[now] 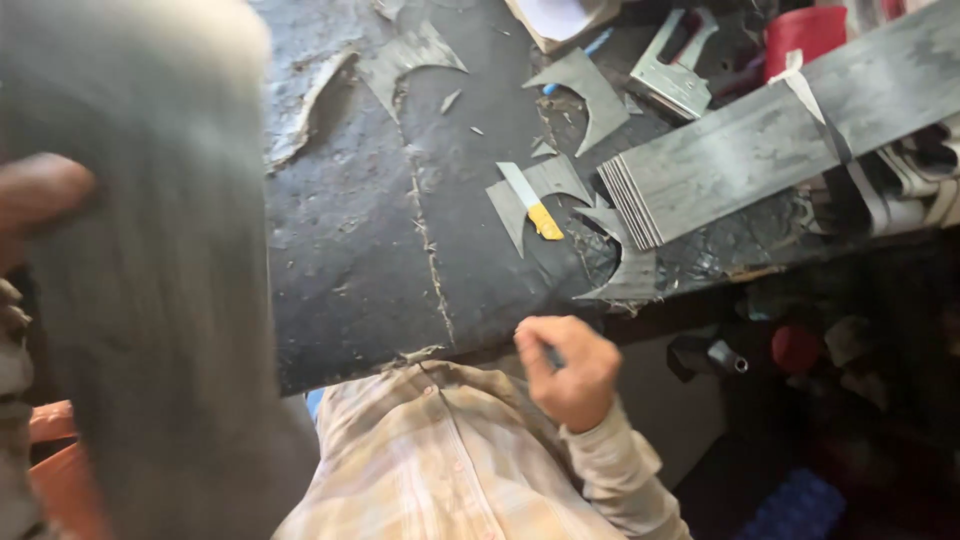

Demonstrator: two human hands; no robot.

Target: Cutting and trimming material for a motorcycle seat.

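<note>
Grey sheet point(150, 280): large, blurred by motion, cut off at the frame's left and bottom edges, fills the 9 o'clock side; surface dull grey, streaked.
Left hand point(35, 195): mostly hidden behind the sheet, fingers gripping its left edge at 9 o'clock.
Right hand point(565, 370): at 5 o'clock, curled closed near the chest; contents cannot be made out.
Worktable point(370, 250): dark, scarred.
Knife point(532, 202): yellow-handled, lying on grey offcuts point(590, 90).
Stacked grey strips point(770, 140): at 2 o'clock.
</note>
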